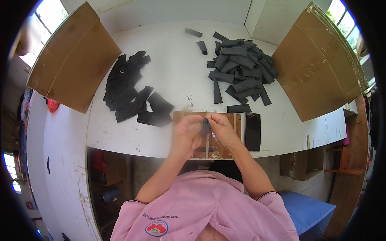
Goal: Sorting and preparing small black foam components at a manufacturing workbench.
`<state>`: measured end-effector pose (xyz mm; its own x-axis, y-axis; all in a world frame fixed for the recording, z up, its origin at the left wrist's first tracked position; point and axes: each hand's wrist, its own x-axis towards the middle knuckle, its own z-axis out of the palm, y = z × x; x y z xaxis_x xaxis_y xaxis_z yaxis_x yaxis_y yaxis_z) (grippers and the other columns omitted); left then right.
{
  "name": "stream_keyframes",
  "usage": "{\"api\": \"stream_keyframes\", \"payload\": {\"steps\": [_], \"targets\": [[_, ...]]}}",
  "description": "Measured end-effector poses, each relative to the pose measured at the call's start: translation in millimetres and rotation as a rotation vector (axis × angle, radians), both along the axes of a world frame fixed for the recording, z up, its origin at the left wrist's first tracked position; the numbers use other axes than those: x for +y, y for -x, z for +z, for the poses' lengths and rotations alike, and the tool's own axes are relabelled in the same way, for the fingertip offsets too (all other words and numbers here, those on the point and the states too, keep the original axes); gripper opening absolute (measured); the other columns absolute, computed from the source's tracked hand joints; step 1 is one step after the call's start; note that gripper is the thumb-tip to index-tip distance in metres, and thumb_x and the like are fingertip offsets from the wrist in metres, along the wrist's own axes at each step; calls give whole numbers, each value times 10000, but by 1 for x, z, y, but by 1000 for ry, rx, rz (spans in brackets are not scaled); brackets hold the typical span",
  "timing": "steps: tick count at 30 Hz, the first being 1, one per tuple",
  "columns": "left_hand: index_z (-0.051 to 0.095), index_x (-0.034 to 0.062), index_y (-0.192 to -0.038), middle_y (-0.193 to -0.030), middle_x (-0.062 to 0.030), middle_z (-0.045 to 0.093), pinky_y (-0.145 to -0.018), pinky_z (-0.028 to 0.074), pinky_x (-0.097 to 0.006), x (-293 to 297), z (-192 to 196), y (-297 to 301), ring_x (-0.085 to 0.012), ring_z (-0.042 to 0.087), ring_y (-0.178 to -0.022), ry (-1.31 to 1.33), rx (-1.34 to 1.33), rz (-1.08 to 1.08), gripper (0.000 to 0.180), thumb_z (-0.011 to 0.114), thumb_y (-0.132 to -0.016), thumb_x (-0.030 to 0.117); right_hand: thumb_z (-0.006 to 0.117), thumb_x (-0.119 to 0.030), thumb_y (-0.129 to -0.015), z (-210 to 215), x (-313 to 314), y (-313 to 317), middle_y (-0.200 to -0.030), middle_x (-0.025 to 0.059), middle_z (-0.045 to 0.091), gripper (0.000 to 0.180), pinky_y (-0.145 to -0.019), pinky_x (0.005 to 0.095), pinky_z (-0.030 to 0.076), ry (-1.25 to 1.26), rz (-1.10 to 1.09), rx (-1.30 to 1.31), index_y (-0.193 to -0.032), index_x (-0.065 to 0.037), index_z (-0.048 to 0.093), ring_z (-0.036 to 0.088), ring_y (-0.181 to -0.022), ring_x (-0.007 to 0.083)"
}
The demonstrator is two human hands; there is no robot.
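Note:
My left hand (pixel 187 134) and my right hand (pixel 223 129) meet near the table's front edge, fingers closed on a small dark grey piece of soft sheet material (pixel 206 127). Its upper end is pinched between both sets of fingertips, and the left fingers partly cover it. Beneath the hands lies a brown board (pixel 237 122) with pale strips across it. Right beside the board is a flat black rectangular block (pixel 252 132). A dark grey folded or rolled strip (pixel 239 108) rests just beyond the board.
Several flat black pieces (pixel 122 86) overlap at the left. At the back right, dark grey rolled strips (pixel 243 66) form a heap on the white table (pixel 173 60). Cardboard panels (pixel 76 56) (pixel 317 66) stand at both sides. Below right is a blue box (pixel 307 209).

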<state>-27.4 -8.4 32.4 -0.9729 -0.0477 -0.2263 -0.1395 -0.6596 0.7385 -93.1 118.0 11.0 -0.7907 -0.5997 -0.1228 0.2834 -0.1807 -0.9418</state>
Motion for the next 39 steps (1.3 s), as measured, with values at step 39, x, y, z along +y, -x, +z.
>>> {"api": "stream_keyframes", "payload": {"steps": [39], "targets": [[563, -17, -921, -962, -69, 579, -824, 399, -271, -1, 15, 23, -144, 523, -922, 456, 505, -106, 168, 564, -757, 21, 532, -97, -751, 38, 14, -8, -693, 164, 540, 141, -557, 373, 449, -685, -44, 1106, -797, 36, 542, 549, -651, 334]]}}
